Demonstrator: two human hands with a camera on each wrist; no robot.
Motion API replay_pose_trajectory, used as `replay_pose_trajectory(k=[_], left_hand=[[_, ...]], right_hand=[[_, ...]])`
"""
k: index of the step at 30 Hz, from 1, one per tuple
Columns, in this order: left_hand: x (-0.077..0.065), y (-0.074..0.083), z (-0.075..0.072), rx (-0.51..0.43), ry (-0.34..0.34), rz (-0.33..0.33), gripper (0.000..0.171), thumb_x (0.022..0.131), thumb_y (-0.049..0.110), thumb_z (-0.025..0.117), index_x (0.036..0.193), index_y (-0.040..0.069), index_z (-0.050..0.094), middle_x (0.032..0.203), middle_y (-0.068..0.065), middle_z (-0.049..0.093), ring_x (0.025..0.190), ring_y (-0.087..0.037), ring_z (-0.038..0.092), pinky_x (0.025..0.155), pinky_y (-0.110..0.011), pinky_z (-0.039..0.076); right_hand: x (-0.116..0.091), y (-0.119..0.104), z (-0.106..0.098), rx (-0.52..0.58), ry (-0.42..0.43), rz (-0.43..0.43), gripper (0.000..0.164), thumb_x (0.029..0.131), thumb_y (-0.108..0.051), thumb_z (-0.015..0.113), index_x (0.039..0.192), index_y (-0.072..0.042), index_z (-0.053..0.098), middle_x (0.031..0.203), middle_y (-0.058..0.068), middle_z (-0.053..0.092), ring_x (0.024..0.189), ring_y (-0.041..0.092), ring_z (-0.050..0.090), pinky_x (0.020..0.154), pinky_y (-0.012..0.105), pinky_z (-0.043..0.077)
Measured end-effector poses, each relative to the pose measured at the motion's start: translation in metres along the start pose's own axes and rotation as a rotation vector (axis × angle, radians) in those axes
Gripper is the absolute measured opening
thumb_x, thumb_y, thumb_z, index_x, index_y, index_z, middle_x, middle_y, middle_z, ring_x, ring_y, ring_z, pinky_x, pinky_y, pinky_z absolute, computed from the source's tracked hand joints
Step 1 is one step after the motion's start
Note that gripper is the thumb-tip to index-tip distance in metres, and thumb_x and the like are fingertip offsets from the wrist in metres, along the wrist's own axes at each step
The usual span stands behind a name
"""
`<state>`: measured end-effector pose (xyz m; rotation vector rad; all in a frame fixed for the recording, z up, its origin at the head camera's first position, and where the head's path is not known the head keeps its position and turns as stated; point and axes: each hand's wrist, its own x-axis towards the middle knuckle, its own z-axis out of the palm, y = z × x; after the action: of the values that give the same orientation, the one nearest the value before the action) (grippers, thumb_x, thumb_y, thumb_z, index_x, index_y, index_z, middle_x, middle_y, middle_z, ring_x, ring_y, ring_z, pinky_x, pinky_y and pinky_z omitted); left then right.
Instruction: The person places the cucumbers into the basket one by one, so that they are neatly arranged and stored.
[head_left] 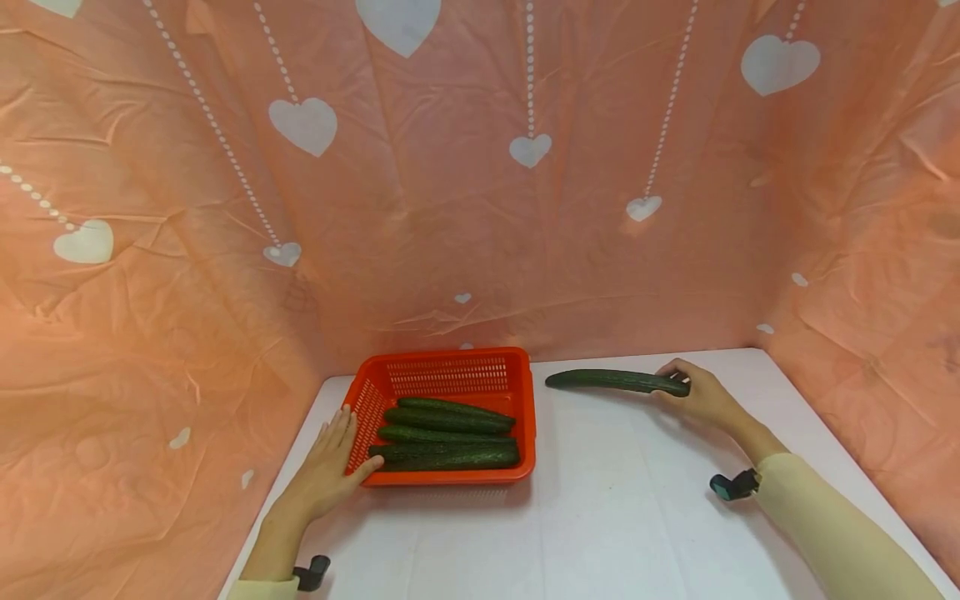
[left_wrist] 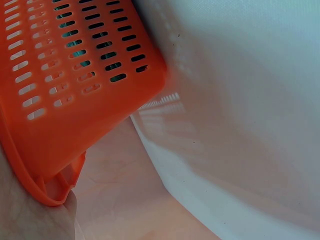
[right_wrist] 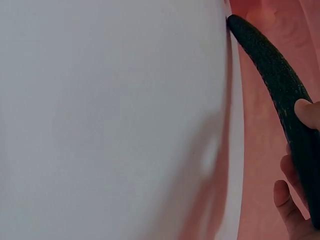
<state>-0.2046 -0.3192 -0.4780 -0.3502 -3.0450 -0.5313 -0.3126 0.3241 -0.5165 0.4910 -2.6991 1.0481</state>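
My right hand (head_left: 705, 400) grips one end of a long, slightly curved dark green cucumber (head_left: 600, 380) near the table's back edge. Thumb on one side and fingers on the other show in the right wrist view, around the cucumber (right_wrist: 272, 67); whether its far tip touches the table I cannot tell. An orange-red plastic basket (head_left: 450, 477) with slotted walls stands left of centre. Several cucumbers (head_left: 450, 456) lie side by side in it, lengthwise. Against the basket's left front corner rests my left hand (head_left: 324, 473), its fingers extended along the rim and its thumb over the front edge.
A white cloth covers the table (head_left: 607, 500). Orange fabric (head_left: 585, 275) with white hearts hangs behind the table and along both sides. Each wrist wears a small black device, one of them the right wrist camera (head_left: 735, 485).
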Motion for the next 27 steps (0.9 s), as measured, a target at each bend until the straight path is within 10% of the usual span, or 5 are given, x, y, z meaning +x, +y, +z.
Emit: replay_pose_trajectory(k=[27], left_hand=[[0.000,0.002,-0.002,0.008,0.003,0.004,0.102,0.105,0.061,0.058,0.165,-0.012,0.019,0.177,-0.029,0.006,0.164,-0.049,0.004,0.131,-0.066,0.009]], right_hand=[[-0.002,-0.061,-0.014,0.101,0.201,-0.091,0.036,0.090,-0.010,0.087,0.122,-0.006,0.070,0.112,0.012,0.073,0.092,-0.002,0.060,0.077,0.013,0.048]])
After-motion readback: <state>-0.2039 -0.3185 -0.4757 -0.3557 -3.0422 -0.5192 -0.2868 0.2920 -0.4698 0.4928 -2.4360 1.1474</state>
